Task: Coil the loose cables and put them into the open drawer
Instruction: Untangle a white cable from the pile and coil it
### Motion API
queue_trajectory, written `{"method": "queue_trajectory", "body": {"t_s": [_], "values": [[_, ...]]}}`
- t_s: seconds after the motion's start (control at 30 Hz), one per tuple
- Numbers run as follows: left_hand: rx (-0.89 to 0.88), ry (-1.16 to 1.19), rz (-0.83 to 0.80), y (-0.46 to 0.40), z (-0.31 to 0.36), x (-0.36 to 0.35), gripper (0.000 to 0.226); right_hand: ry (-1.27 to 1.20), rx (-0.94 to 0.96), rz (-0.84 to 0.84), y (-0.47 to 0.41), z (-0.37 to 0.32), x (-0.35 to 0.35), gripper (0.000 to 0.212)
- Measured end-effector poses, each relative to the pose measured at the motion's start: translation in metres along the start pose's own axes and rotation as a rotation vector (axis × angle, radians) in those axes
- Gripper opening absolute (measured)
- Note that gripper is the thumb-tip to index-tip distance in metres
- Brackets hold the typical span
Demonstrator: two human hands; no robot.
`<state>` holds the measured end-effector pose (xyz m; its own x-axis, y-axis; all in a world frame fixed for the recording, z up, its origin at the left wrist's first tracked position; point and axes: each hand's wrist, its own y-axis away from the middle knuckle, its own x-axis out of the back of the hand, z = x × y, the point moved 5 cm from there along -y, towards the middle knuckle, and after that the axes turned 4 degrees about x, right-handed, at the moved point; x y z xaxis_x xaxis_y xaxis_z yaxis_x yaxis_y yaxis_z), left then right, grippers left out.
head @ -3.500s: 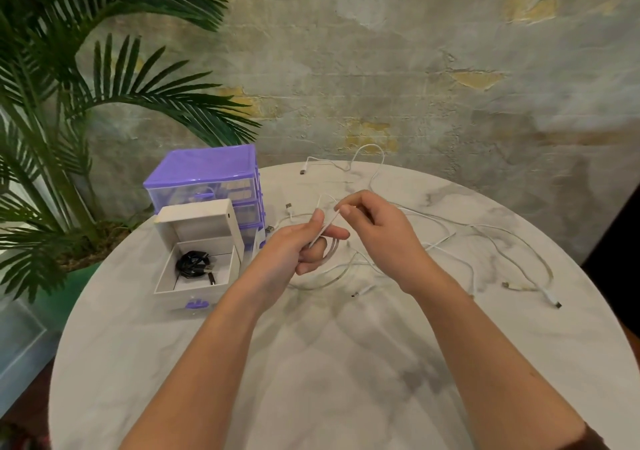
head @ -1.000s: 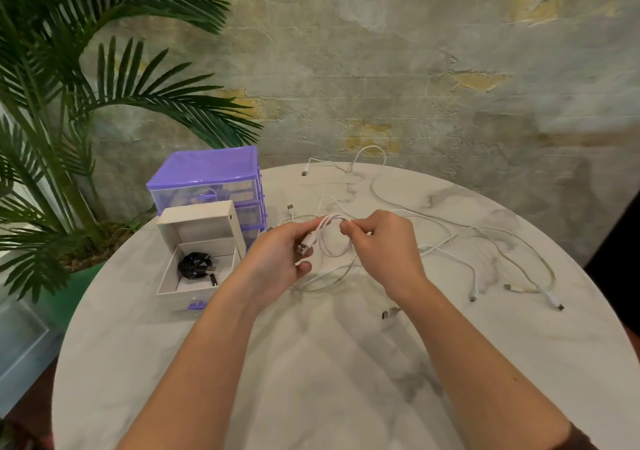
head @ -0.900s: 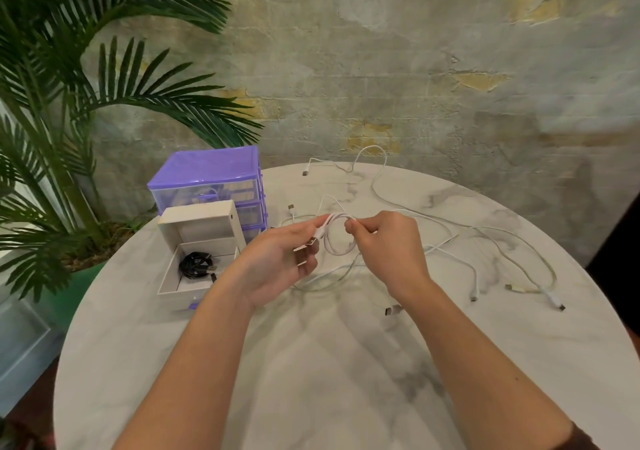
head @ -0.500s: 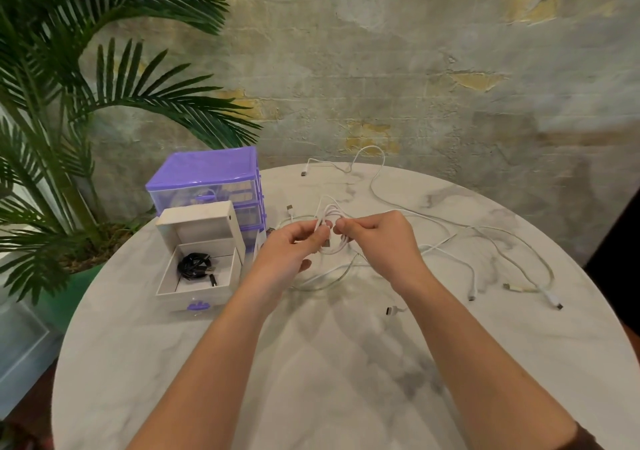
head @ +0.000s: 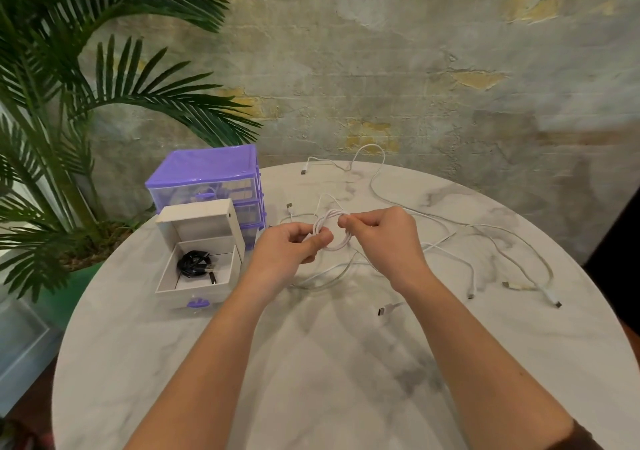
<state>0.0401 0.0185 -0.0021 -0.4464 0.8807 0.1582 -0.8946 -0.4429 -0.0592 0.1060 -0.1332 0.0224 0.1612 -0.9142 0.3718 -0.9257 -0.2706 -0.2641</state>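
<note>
While the left hand (head: pixel 290 248) pinches one side of a small white cable coil (head: pixel 331 231) and the right hand (head: pixel 379 233) pinches the turn at its top, fingers of both curled tight on it, the coil hangs just above the round marble table (head: pixel 311 363). It looks light, limp and springy, likely to unwind if released, so holding across all turns at once seems wisest. Its free tail (head: pixel 388 309) trails below the hands. Other loose white cables (head: pixel 485 238) sprawl right and behind. On the left the open drawer (head: pixel 199 269) holds a black cable bundle (head: pixel 194 264), with bare floor beside it for another coil
</note>
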Motion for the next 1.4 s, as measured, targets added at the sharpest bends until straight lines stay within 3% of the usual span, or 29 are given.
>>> {"method": "queue_trajectory", "body": {"t_s": [0.13, 0.3, 0.63, 0.77, 0.9, 1.13, 1.27, 1.4], "values": [[0.031, -0.012, -0.036, 0.0, -0.001, -0.003, 0.021, 0.106, 0.05, 0.029, 0.002, -0.003, 0.0, 0.02], [0.071, 0.237, -0.156, 0.006, 0.004, -0.006, 0.027, 0.192, 0.108, 0.046, 0.005, -0.007, 0.0, 0.02], [0.078, 0.234, -0.033, 0.006, 0.005, 0.002, 0.018, 0.225, 0.191, 0.061, 0.007, -0.008, -0.005, 0.024], [0.014, 0.254, 0.06, 0.005, 0.008, 0.005, 0.016, 0.12, 0.223, -0.063, -0.002, -0.005, -0.012, 0.027], [-0.018, 0.327, 0.144, 0.003, 0.009, 0.011, 0.013, -0.017, 0.179, -0.315, -0.002, -0.002, -0.019, 0.032], [-0.065, 0.489, 0.215, 0.005, 0.015, 0.022, 0.013, -0.038, -0.029, -0.502, -0.004, 0.024, -0.02, 0.037], [-0.069, 0.544, 0.185, 0.006, 0.016, 0.023, 0.015, -0.164, -0.138, -0.497, -0.005, 0.036, -0.018, 0.016], [-0.052, 0.585, 0.145, 0.007, 0.017, 0.022, 0.017, -0.291, -0.253, -0.431, -0.005, 0.039, -0.012, 0.033]]}}
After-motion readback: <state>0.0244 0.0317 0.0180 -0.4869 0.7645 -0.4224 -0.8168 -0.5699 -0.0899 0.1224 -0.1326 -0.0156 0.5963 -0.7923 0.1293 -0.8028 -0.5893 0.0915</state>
